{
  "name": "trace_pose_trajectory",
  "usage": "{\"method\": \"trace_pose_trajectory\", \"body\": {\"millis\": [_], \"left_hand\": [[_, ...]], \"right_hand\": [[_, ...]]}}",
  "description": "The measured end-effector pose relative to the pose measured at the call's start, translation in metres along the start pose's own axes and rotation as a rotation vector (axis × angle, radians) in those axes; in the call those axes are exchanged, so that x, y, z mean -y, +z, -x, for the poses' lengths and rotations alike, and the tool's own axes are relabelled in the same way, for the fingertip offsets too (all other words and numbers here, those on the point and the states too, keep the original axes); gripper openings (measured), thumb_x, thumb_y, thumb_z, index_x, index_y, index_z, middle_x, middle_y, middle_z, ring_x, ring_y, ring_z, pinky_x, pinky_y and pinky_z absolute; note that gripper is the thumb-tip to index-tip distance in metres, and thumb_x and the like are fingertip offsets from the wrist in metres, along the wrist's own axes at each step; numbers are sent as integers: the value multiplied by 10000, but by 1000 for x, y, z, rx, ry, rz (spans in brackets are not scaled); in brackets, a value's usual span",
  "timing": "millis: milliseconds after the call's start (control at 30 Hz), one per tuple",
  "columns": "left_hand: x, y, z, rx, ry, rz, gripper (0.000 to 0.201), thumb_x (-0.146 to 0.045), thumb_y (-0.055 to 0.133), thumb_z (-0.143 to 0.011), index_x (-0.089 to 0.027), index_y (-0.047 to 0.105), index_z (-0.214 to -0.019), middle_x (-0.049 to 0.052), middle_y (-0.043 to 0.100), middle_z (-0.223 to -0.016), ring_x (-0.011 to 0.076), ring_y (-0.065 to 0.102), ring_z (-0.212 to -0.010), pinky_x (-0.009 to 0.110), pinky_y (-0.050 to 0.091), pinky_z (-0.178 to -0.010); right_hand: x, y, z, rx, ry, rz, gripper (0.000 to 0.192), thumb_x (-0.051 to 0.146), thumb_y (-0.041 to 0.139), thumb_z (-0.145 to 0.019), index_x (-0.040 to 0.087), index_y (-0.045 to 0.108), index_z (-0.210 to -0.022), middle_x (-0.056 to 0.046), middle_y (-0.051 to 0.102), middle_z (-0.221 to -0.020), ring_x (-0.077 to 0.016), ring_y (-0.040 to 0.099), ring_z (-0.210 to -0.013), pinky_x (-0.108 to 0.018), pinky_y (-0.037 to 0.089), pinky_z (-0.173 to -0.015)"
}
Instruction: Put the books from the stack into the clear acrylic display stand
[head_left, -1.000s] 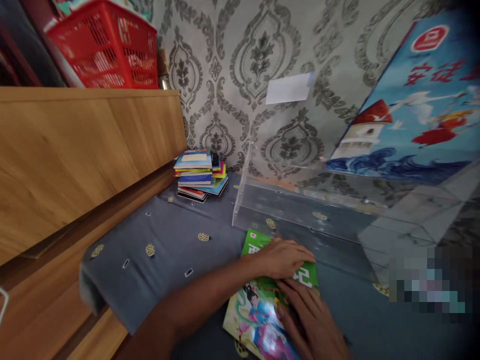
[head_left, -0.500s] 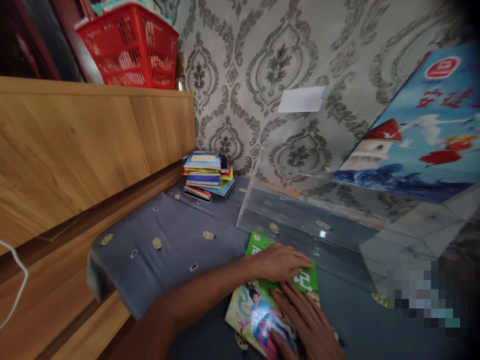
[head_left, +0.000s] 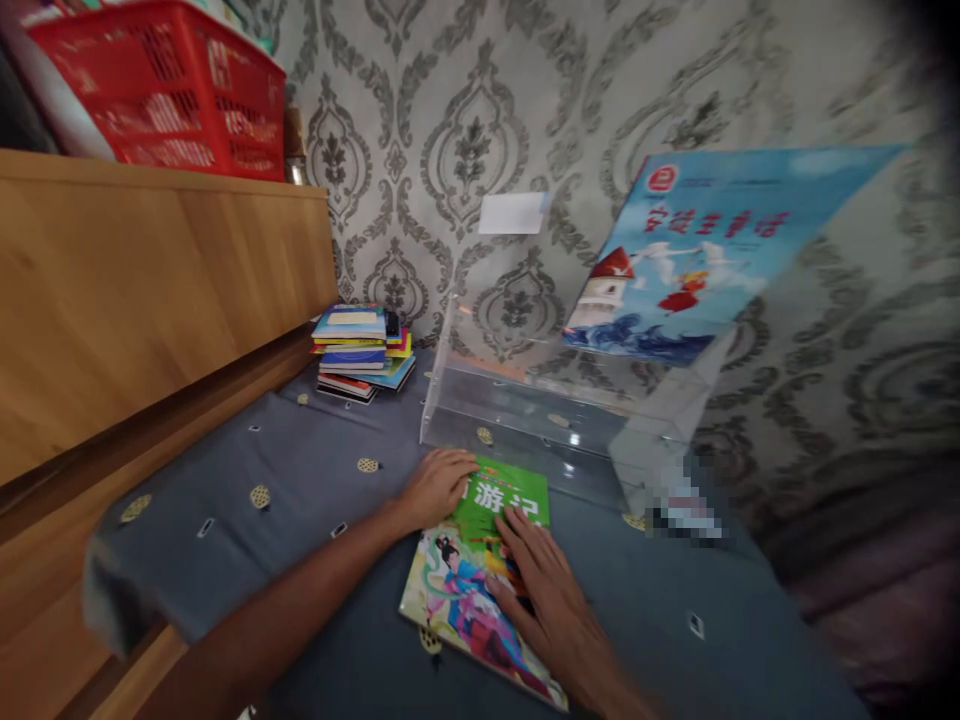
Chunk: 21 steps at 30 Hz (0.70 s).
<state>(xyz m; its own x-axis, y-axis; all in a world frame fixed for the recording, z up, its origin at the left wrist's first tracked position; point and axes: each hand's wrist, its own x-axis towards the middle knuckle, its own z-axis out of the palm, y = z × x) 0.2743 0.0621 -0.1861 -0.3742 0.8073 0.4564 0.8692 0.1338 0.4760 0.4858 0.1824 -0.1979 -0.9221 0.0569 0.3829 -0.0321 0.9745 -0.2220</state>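
A green picture book [head_left: 480, 560] lies flat on the grey patterned cloth [head_left: 300, 480]. My left hand [head_left: 435, 485] rests on the book's top left corner with the fingers spread. My right hand [head_left: 536, 590] lies flat on the cover, palm down, over the drawn figure. Just beyond the book stands a clear acrylic stand [head_left: 540, 410], with a blue picture book [head_left: 697, 260] leaning on it against the wall.
A stack of several thin books [head_left: 360, 352] sits at the back by the patterned wallpaper. A wooden headboard [head_left: 150, 300] runs along the left, with a red plastic basket [head_left: 165, 85] on top. A white card [head_left: 514, 212] is stuck on the wall.
The view has swung right and the blue book is now fully seen. My left hand slid from the book's middle to its top left corner; my right hand stays flat on the cover.
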Motion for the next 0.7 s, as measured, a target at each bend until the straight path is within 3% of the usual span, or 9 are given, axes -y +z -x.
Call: {"method": "trace_pose_trajectory", "body": {"millis": [200,367,500,700], "left_hand": [[4,6,1,-20,18,43,347,-119,458,-920,-172,677,-1184,107,670,-1280,225,576,-1236,456,407,-1114],[4,6,2,-47,-6,18,352,-113,436,-919,-171,671,-1175,106,661,-1276,226,570,-1227,458,415,-1103],[-7,-2,2,-50,-75,-128,330,-111,450,-913,-184,665,-1153,99,656,-1242,232,575,-1177,415,454,-1036],[-32,-15,2,36,-235,-440,272,-199,457,-943,-165,617,-1161,133,628,-1168,285,575,-1078,420,458,-909]], "right_hand": [[-29,10,-34,-51,219,-19,582,471,433,-980,115,480,-1438,-208,490,-1477,-331,431,-1398,-545,379,-1131],[-37,15,-41,-146,319,-13,576,464,448,-969,111,491,-1423,-212,505,-1445,-328,450,-1372,-529,384,-1124],[-34,14,-39,-115,385,-26,623,493,436,-970,91,460,-1446,-224,447,-1499,-337,424,-1396,-520,375,-1132],[-28,10,-32,-67,407,-86,651,477,438,-973,81,396,-1489,-231,353,-1564,-332,360,-1444,-527,361,-1143]]}}
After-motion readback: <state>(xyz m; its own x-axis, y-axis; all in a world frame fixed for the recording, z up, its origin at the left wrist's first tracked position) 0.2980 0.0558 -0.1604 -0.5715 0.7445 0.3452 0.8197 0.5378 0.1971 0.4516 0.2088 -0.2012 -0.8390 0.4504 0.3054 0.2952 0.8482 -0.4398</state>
